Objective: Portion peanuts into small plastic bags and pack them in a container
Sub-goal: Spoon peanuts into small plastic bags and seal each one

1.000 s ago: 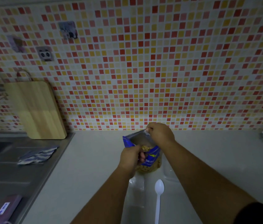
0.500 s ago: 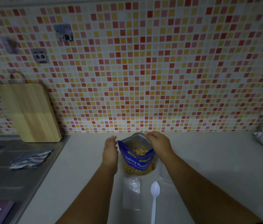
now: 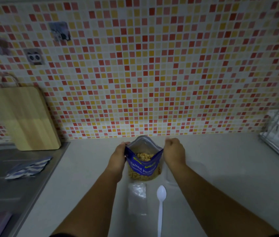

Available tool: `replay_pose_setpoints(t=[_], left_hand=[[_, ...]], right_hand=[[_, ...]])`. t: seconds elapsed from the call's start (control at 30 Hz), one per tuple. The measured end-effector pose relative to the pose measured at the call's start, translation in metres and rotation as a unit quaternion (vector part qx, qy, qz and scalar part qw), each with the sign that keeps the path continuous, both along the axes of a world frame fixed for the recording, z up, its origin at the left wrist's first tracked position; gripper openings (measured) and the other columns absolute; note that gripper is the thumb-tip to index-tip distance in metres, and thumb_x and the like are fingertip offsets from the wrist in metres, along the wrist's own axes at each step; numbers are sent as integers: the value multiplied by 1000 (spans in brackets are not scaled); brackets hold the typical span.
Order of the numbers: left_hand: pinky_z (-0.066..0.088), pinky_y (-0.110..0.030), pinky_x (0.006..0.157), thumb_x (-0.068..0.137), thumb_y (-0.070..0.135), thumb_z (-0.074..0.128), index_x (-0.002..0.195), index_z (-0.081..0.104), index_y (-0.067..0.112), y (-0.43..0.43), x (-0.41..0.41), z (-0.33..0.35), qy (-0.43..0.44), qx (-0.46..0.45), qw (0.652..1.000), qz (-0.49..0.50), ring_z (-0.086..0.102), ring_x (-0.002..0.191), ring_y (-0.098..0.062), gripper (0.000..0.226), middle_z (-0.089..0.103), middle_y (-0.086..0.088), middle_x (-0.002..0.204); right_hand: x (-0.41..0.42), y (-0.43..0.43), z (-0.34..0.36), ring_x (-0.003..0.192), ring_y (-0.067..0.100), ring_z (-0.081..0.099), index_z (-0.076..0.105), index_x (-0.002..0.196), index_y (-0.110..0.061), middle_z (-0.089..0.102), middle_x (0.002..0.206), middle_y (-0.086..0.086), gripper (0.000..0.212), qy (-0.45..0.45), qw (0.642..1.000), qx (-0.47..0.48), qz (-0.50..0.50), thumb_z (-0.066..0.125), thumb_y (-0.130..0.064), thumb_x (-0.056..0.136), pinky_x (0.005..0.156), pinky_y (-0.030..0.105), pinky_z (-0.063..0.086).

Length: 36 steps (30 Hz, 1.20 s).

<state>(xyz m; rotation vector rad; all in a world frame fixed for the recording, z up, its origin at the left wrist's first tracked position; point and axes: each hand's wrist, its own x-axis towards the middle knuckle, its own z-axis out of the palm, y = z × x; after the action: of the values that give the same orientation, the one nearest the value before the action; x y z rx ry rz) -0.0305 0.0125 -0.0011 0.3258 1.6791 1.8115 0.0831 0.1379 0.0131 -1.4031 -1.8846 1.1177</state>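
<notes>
Plastic peanut pouch (image 3: 143, 167) — matt wooden cutting board (image 3: 24, 117)

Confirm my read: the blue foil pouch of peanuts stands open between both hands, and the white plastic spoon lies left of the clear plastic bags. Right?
Not quite. The head view shows the white plastic spoon lying right of the clear plastic bags, not left. The blue foil pouch of peanuts does stand open between the left hand and the right hand.

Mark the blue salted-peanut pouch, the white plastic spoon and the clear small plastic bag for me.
blue salted-peanut pouch (image 3: 143, 165), head view, printed front panel
white plastic spoon (image 3: 161, 193), head view, bowl
clear small plastic bag (image 3: 137, 199), head view, middle of its flat face
</notes>
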Motion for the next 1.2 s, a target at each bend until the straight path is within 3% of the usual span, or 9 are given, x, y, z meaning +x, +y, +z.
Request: replay_pose_setpoints(t=[0.13,0.3,0.37,0.47,0.53,0.7,0.8,0.97,1.2], left_hand=[[42,-22,71,99,31,36,87,63,23,3,4,0,7,-1,1000,15,55,84,-7,31,62,3,90],[40,-29,82,96,33,36,111,62,18,5,5,-3,45,-26,998,31,56,92,-10,33,62,-3,106],[41,-31,84,96,35,36,114,61,18,5,5,-4,64,-39,997,36,57,98,-16,35,62,-6,113],[39,-30,84,98,34,34,119,58,17,4,6,-6,78,-38,995,39,55,101,-16,36,59,-5,118],[37,-27,85,101,30,32,126,51,18,4,7,-7,86,-34,995,41,50,100,-14,34,53,-1,117],[37,-26,84,102,30,31,131,46,18,5,7,-11,91,-24,995,42,48,100,-12,35,49,0,118],[39,-23,77,102,31,32,129,48,17,7,8,-12,84,-23,995,47,50,88,-7,35,51,1,114],[40,-17,64,102,31,30,126,50,16,8,7,-11,83,-34,995,43,52,84,-3,35,54,-2,110],[41,-19,68,101,30,31,122,53,18,6,4,-11,86,-37,995,29,51,85,-1,32,56,-1,108]], right_hand=[[22,2,-10,104,29,62,60,117,0,64,114,14,34,-232,964,-70,112,42,-19,96,86,30,48],[41,-25,-35,46,13,55,64,76,-5,59,55,3,14,-251,928,-175,212,63,-17,83,53,23,49],[43,-39,-40,36,10,54,54,58,-10,58,41,1,33,-295,908,-156,252,67,-25,84,50,20,48],[44,-49,-53,89,24,67,33,55,-20,71,91,11,44,-354,884,-72,298,65,-32,84,67,24,45],[47,-53,-62,108,25,59,29,55,-20,75,93,-1,48,-383,867,-42,315,64,-36,84,79,27,48],[54,-57,-74,122,27,55,58,80,-10,60,128,14,17,-359,894,-58,262,58,-24,90,102,33,43],[58,-56,-88,125,26,53,60,115,-10,57,132,14,30,-323,914,-78,231,60,-23,89,104,32,42],[58,-61,-94,102,27,68,60,117,-3,67,115,13,45,-262,941,-149,151,72,-22,78,84,31,54],[50,-56,-89,68,23,61,67,84,1,71,88,18,18,-173,957,-194,130,62,-13,75,63,33,54]])
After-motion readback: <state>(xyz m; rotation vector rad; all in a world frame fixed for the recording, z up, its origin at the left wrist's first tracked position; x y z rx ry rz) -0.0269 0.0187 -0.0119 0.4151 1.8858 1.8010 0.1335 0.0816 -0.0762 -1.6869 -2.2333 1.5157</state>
